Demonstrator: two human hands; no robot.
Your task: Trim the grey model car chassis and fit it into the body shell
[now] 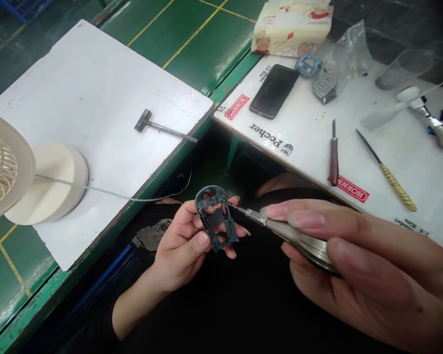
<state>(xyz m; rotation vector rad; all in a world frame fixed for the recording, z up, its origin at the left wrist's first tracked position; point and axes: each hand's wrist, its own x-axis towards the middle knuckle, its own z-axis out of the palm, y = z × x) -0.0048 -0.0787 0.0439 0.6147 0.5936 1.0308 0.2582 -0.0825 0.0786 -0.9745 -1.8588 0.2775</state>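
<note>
My left hand (180, 250) is closed around a small dark grey plastic frame (217, 216), held over my lap. The frame has a rounded upper end, several openings and a bit of red inside near the top. My thumb presses its lower left side, and fingers show behind it. My right hand (372, 265), close to the camera, grips a slim silvery metal tool (286, 232) with a needle-like tip. This tip reaches the upper right side of the frame; whether it touches is too small to tell. The thick rear of the tool is partly covered by my fingers.
On the white right-hand table lie a phone (275, 91), a brown-handled blade (334, 152), a file (387, 172), a clear plastic bag (339, 69) and a tissue pack (291, 29). The left board (107, 98) carries a small hammer-shaped tool (162, 127) and a fan (55, 182) with a cable.
</note>
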